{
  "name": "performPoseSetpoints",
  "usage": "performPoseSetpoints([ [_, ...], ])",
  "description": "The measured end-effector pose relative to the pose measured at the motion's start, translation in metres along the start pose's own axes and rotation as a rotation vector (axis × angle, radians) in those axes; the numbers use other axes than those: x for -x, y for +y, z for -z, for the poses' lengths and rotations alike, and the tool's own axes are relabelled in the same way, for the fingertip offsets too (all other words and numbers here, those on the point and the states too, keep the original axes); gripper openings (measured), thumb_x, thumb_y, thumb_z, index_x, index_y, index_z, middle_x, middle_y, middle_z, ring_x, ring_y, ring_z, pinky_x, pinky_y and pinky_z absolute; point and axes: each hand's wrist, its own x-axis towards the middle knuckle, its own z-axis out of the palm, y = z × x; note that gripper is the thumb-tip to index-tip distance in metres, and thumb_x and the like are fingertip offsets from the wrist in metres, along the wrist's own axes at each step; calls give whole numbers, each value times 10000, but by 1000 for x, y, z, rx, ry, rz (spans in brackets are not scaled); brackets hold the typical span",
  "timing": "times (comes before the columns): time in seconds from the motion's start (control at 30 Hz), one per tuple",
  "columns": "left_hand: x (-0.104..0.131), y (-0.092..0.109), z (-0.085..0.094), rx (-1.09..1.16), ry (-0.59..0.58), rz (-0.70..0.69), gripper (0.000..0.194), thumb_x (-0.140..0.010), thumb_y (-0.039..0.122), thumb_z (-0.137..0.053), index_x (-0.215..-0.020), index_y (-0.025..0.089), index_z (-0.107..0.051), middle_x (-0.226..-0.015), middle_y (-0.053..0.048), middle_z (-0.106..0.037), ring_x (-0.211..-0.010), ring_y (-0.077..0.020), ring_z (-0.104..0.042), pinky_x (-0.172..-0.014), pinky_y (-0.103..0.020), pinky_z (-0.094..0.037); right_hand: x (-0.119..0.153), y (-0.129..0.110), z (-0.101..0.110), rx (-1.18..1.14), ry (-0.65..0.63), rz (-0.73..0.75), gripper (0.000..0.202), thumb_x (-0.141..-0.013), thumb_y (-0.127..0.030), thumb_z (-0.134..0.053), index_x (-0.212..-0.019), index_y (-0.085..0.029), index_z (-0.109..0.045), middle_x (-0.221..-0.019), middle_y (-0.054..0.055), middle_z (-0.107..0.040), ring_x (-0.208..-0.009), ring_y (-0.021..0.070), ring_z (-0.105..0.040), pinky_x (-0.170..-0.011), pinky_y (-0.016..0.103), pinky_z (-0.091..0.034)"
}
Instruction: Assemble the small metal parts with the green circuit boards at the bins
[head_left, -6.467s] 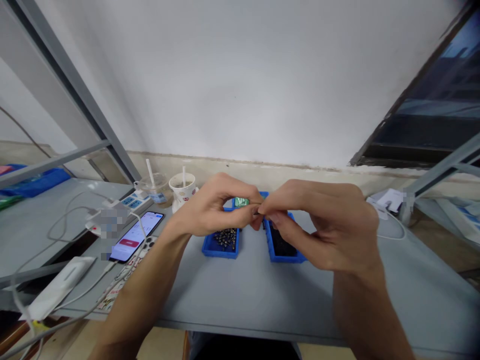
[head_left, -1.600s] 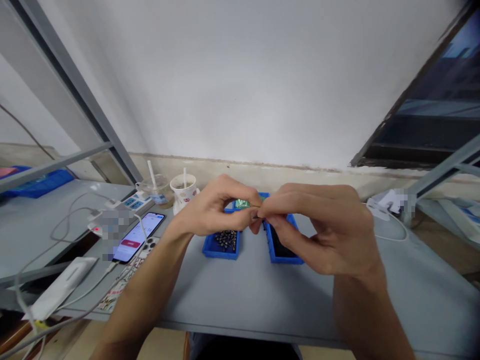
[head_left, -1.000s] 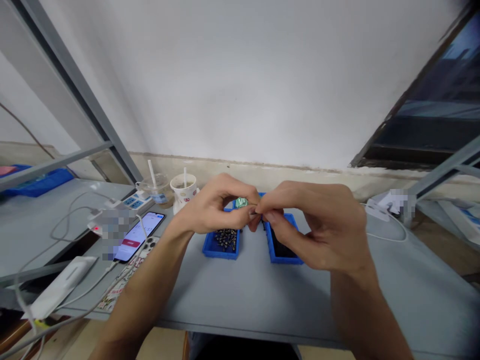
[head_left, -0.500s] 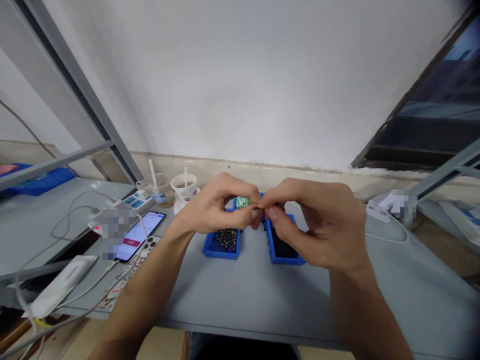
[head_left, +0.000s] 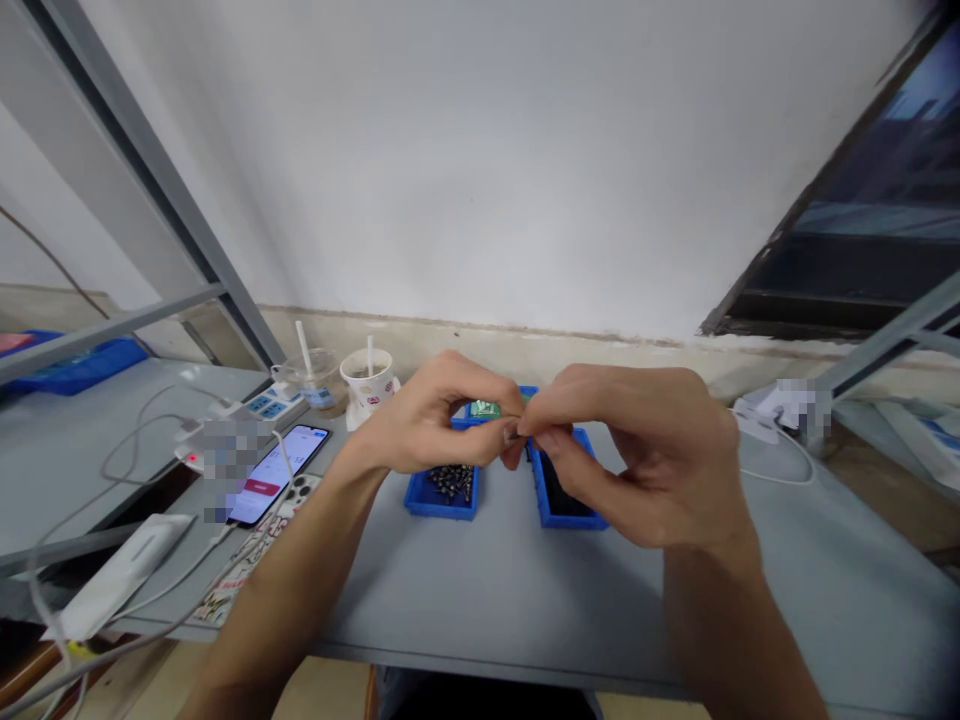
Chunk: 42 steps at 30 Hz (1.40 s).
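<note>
My left hand (head_left: 442, 415) and my right hand (head_left: 637, 445) meet fingertip to fingertip above the desk, both pinched. Between them is a small dark piece, mostly hidden by the fingers and too small to name. Below my left hand is a blue bin (head_left: 441, 508) with several small metal screw-like parts (head_left: 452, 483). Another blue bin (head_left: 574, 521), holding black pieces (head_left: 556, 490), lies under my right hand's fingers. Behind the fingertips, a green packet (head_left: 485, 409) shows in a third blue bin (head_left: 528, 391), partly covered by my hands.
On the left of the desk (head_left: 465, 600) lie a lit phone (head_left: 277, 473), a power strip (head_left: 276, 402), white cables and a patterned case (head_left: 236, 575). Two drink cups, one paper (head_left: 367, 388) and one clear plastic (head_left: 319, 385), stand near the wall. A white device (head_left: 757, 415) sits at right.
My fingertips have shifted slightly, with the right thumb and index finger nearer the left ones. Both hands keep their pinch, and the bins have not moved.
</note>
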Motion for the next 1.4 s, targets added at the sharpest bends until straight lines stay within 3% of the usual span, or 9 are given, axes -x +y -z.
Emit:
performPoseSetpoints([
  [0.23, 1, 3, -1, -9, 23, -23, 133, -862, 138, -614, -769, 162, -706, -692, -40, -728, -624, -131, -660, -631, -220, -544, 3, 2, -5, -13, 70, -33, 204, -877, -61, -590, -963, -226, -675, -806, -12, -708, -672, 113, -640, -604, 242, -534],
  [0.67, 3, -1, -4, -91, 35, -44, 112, -753, 90, -595, -727, 174, -666, -688, -17, -721, -614, -119, -638, -589, -205, -521, 5, 6, -6, -35, 54, -25, 199, -873, -96, -587, -952, -256, -674, -804, -11, -711, -667, 123, -644, -579, 251, -534],
  [1.4, 1, 2, -7, -104, 39, -71, 163, -706, 43, -556, -683, 173, -652, -651, 1, -701, -580, -100, -610, -558, -188, -491, 4, 2, -5, -56, 29, -26, 220, -871, -72, -572, -934, -256, -674, -793, -11, -710, -667, 124, -650, -586, 254, -538],
])
